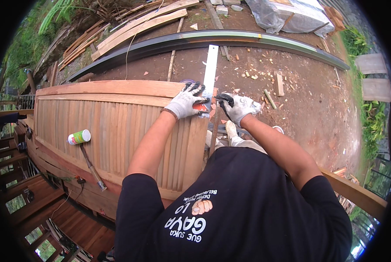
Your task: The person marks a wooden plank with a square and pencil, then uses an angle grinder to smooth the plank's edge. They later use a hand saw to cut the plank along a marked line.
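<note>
A slatted wooden panel (pixel 108 126) with a solid frame lies in front of me, to the left. My left hand (pixel 184 102), in a white glove with dark fingertips, is closed around a square (pixel 210 65) at the panel's far right corner. The square's orange stock shows beneath the fingers, and its pale metal blade extends away from me past the edge. Just right of the blade is my right hand (pixel 241 108), also gloved, with thumb and fingers pinched together. Whatever small thing it may hold cannot be made out.
On the panel lie a white bottle with a green label (pixel 79 137) and a long-handled tool (pixel 92 167). A long dark beam (pixel 195 37) crosses the ground beyond. Planks (pixel 138 32) are stacked far left; wood offcuts (pixel 279 84) litter the dirt at right.
</note>
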`<state>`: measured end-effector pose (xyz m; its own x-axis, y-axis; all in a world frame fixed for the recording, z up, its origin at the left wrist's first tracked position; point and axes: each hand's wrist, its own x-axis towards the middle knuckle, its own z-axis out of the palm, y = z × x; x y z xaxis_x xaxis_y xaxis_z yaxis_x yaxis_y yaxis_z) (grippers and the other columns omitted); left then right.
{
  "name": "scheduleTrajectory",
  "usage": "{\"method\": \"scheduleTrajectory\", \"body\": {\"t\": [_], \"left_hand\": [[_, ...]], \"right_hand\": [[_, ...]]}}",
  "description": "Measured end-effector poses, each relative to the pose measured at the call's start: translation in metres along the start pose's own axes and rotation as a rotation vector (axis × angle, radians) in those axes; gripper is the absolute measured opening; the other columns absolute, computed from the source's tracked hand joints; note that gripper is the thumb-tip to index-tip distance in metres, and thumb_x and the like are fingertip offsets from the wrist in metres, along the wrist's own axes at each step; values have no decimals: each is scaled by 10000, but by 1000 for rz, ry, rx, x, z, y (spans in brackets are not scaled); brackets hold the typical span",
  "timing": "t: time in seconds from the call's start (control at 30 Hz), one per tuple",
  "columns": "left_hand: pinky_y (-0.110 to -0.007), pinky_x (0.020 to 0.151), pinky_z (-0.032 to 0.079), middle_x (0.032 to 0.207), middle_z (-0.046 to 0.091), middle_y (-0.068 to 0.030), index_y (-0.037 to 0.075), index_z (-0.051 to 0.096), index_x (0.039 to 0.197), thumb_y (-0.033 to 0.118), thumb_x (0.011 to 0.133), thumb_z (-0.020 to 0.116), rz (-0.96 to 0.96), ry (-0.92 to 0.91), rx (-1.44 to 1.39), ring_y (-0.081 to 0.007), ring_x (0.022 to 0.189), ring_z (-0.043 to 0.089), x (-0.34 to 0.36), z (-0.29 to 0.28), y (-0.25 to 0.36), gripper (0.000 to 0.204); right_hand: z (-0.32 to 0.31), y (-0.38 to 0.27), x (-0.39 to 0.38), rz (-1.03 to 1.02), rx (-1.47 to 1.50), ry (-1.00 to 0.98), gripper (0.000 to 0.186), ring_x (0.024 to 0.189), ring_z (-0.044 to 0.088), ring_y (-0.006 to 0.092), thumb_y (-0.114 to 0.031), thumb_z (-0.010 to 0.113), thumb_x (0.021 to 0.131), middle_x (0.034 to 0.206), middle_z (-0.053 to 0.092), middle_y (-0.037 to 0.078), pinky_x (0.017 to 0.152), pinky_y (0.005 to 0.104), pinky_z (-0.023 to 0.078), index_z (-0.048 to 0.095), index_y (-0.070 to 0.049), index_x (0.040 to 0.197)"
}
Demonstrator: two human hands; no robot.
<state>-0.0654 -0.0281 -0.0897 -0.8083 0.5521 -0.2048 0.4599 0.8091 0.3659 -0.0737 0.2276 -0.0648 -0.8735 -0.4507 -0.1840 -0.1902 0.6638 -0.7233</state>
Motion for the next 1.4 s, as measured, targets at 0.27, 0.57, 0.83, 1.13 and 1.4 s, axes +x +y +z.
{"method": "scheduleTrajectory", "body": {"t": [0.27, 0.57, 0.83, 1.13, 1.4], "left_hand": [[-458, 1228, 196, 1594, 336, -112, 318, 658, 1302, 405, 815, 730, -19, 15, -10, -343, 1497, 228, 0, -3, 3, 500], [-464, 1150, 339, 1417, 538, -95, 211, 655, 1266, 265, 779, 731, -64, 221, 33, -296, 1355, 448, -24, 16, 19, 496], [-456, 998, 465, 1250, 598, -169, 136, 635, 1220, 245, 764, 713, -319, 407, -234, -375, 1153, 568, -23, 4, 34, 475], [-330, 962, 509, 1149, 662, -108, -8, 626, 1214, 20, 787, 700, -409, 786, -726, -207, 1058, 644, -49, -11, 71, 434], [-301, 744, 550, 958, 628, -52, 33, 554, 1226, 277, 916, 702, -424, 1382, -1688, -147, 810, 633, -19, 27, 174, 422]], "right_hand": [[-4, -15, -44, -25, 61, -98, 248, 870, 703, 258, -147, 598, 924, 941, 727, 127, 809, 352, 548, 687, -110, 1153], [-38, 70, -51, 214, 676, 144, 296, 846, 704, 193, -102, 512, 1023, 1091, 691, 125, 743, 311, 584, 591, -20, 1296], [-38, 160, -135, 491, 660, 173, 244, 740, 690, 178, -130, 578, 1001, 972, 707, 90, 679, 303, 577, 653, -37, 1214], [-56, 159, -116, 383, 827, 118, 286, 816, 696, 202, -167, 564, 1005, 996, 701, 116, 723, 334, 596, 638, -27, 1243], [-67, 67, -67, -51, 643, -214, 303, 1037, 665, 185, -111, 617, 959, 1133, 689, 107, 937, 317, 528, 613, -1, 1241]]}}
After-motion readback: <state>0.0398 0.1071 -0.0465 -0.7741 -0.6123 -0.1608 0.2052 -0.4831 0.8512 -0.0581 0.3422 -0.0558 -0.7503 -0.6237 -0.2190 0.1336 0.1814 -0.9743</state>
